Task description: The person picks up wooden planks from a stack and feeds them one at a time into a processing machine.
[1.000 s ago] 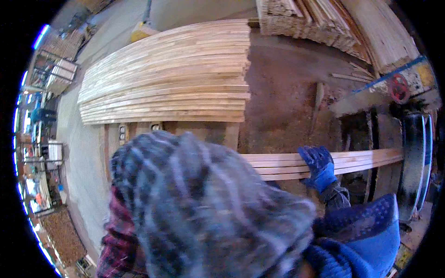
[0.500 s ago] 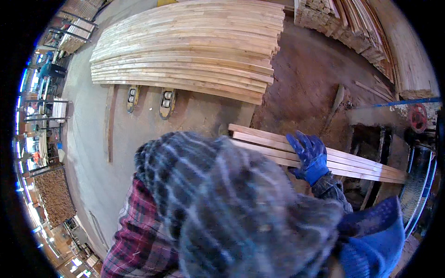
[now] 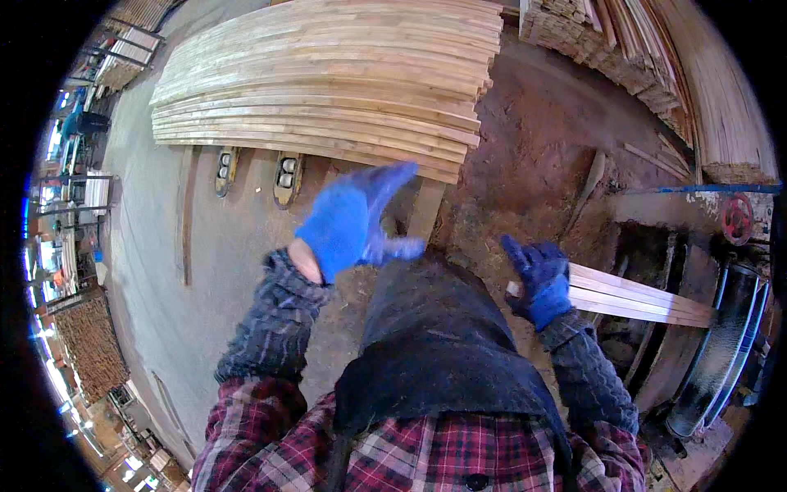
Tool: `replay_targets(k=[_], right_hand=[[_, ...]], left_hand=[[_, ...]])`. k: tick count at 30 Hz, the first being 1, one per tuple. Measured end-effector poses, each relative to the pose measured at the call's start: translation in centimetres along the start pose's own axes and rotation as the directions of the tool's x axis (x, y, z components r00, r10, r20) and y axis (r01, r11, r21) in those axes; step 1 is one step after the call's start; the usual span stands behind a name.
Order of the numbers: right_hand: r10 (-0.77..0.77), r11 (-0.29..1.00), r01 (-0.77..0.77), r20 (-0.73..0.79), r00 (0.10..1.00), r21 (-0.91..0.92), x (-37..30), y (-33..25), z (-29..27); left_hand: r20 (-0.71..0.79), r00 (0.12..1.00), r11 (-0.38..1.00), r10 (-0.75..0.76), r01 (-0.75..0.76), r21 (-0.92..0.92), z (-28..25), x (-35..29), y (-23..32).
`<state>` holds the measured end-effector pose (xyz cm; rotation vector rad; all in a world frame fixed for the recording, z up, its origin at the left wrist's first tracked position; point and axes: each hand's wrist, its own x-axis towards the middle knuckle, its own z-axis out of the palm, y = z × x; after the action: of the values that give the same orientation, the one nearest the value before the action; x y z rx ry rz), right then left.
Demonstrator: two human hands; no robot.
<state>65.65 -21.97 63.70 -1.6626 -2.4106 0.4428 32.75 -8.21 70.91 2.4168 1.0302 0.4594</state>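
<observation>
My left hand (image 3: 348,221), in a blue work glove, is raised in front of me. Its fingers are stretched away from the thumb, nothing is in it, and motion blurs it a little. My right hand (image 3: 541,283), also blue-gloved, lies over the near ends of some narrow wooden strips (image 3: 635,297). Its fingers point outward, apart, and the thumb sits lower down; the glove mostly hides the strip ends. From there the strips run side by side to the right, their far ends reaching a dark ribbed roller (image 3: 723,344) on a machine.
A wide stack of long boards (image 3: 328,74) lies ahead, with yellow-framed rollers (image 3: 287,176) showing at its near edge. More stacked timber (image 3: 607,53) stands at the far right. A red handwheel (image 3: 737,219) sits above the roller. A loose wood piece (image 3: 592,180) lies on the dusty floor.
The strips have slid right toward the roller, leaving less length left of the machine. My left hand and forearm have come into view, and my torso has straightened, uncovering the apron and floor.
</observation>
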Motion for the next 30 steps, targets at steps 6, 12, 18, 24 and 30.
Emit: replay_targets(k=[6,12,18,24,30], right_hand=[[0.107,0.994,-0.101,0.124,0.986,-0.05,-6.0,5.6,-6.3],[0.153,0.963,-0.09,0.241,0.959,-0.253,-11.7,10.9,-9.1],[0.553,0.757,-0.608,0.259,0.792,0.241,-6.7,12.0,-6.3],[0.594,0.55,-0.712,0.395,0.701,0.436,-1.8,15.5,14.6],[0.643,0.099,-0.822,0.594,0.483,0.561,10.5,18.8,29.7]], left_hand=[[0.361,0.918,0.954,-0.166,0.243,-0.177,7.9,-3.2,-1.7],[0.086,0.851,0.715,-0.519,0.487,-0.503,19.5,-11.8,-13.9],[0.182,0.317,0.062,-0.931,0.628,-0.776,25.8,-20.4,-29.1],[0.404,-0.012,-0.321,-0.915,0.63,-0.708,23.9,-18.0,-35.5],[0.409,0.236,-0.212,-0.882,0.576,-0.789,26.9,-16.6,-47.2]])
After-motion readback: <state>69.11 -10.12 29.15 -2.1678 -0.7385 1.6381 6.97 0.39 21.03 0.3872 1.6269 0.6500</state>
